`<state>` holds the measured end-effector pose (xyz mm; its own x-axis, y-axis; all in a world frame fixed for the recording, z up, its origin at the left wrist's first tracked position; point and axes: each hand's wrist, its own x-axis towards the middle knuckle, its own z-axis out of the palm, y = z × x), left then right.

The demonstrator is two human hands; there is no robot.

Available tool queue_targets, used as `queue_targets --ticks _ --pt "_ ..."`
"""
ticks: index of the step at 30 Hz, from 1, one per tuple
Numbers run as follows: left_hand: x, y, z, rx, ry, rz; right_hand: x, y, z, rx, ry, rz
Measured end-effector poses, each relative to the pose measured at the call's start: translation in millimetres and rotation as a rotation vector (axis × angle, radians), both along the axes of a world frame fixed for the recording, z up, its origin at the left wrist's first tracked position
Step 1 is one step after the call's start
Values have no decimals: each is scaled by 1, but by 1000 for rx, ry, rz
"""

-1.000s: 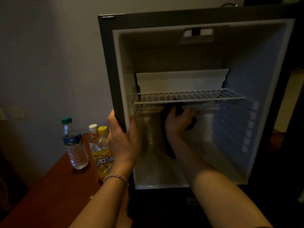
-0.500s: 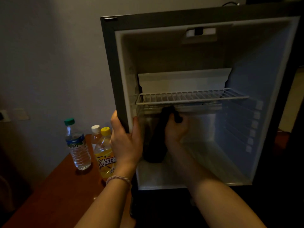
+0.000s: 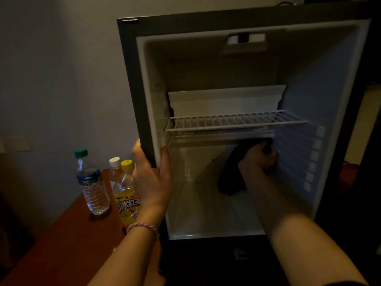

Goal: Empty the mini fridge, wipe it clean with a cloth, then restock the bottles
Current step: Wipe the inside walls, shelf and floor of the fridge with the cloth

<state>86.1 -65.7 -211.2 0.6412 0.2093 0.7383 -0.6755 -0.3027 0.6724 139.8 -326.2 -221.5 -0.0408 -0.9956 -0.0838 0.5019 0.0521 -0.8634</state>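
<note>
The mini fridge (image 3: 142,83) stands open with nothing inside, a white wire shelf (image 3: 235,121) across its middle. My right hand (image 3: 257,157) is deep in the lower compartment, just under the shelf at the back right, shut on a dark cloth (image 3: 231,178) that hangs down toward the floor of the fridge. My left hand (image 3: 150,176) grips the fridge's left front edge. Three bottles stand on the table to the left: a green-capped water bottle (image 3: 91,182), a white-capped bottle (image 3: 114,170) and a yellow-capped tea bottle (image 3: 126,195).
The reddish-brown wooden table (image 3: 61,244) runs along the fridge's left side, against a plain wall (image 3: 51,79). Ribbed shelf rails (image 3: 309,162) line the fridge's right inner wall. A dark surface lies at the far right edge.
My right hand has carried the cloth from the left-centre of the lower compartment across to the back right corner. My left hand has kept its hold on the fridge edge.
</note>
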Motion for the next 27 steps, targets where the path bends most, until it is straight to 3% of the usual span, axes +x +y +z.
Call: queue_targets --ticks 9,21,27 --pt "3 -1 -1 -2 -10 11 23 5 4 -30 -2 38" --pt "4 0 -4 4 -33 28 62 146 6 138 -160 562" --pt "3 -1 -3 -1 -29 34 55 138 5 95 -122 612"
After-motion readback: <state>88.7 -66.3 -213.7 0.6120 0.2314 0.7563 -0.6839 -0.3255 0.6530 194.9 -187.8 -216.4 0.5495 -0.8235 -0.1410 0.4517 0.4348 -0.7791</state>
